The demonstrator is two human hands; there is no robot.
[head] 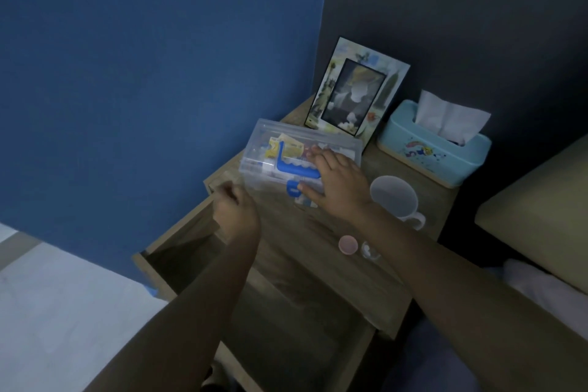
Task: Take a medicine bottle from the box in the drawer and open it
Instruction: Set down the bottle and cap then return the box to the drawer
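Note:
A clear plastic box [254, 149] with a blue handle [296, 169] and a blue latch stands on the wooden bedside table [318, 242], full of packets. My right hand [337, 181] lies flat on its lid with fingers spread and the thumb at the front by the latch. My left hand [235, 210] is curled at the box's near left corner; blur hides whether it grips the box. A small clear bottle [370, 251] and a round pink cap [348, 244] lie apart, side by side, on the table under my right forearm. Below, the drawer [178, 261] stands pulled out.
A grey mug [394, 197] stands right of my right hand. Behind it are a blue tissue box [432, 153] and a leaning photo frame [356, 89]. A blue wall lies to the left, a bed edge [534, 210] to the right.

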